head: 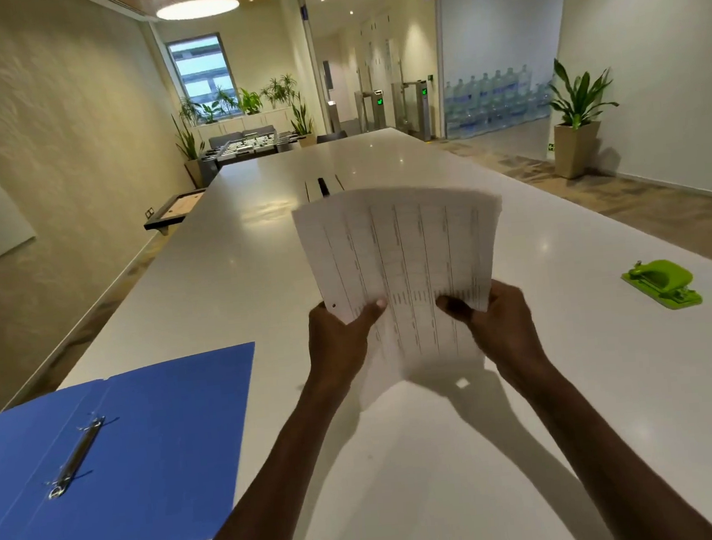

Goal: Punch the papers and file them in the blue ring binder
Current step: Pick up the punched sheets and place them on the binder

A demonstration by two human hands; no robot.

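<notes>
Both hands, left point(343, 335) and right point(501, 321), each grip pinching seemingly punched papers point(401, 261), must next carry them left onto the open blue ring binder point(155, 451).

Glossy white table point(405, 459), matt paper sheets point(399, 240)

binder point(155, 451) on table point(407, 480) left | papers point(400, 257) centre, above table | hole punch point(661, 284) right

Both bare forearms reach forward side by side, the left hand point(336, 340) and right hand point(501, 324) raised level, thumbs on the near face of a paper stack point(401, 261), fingers curled behind.
</notes>
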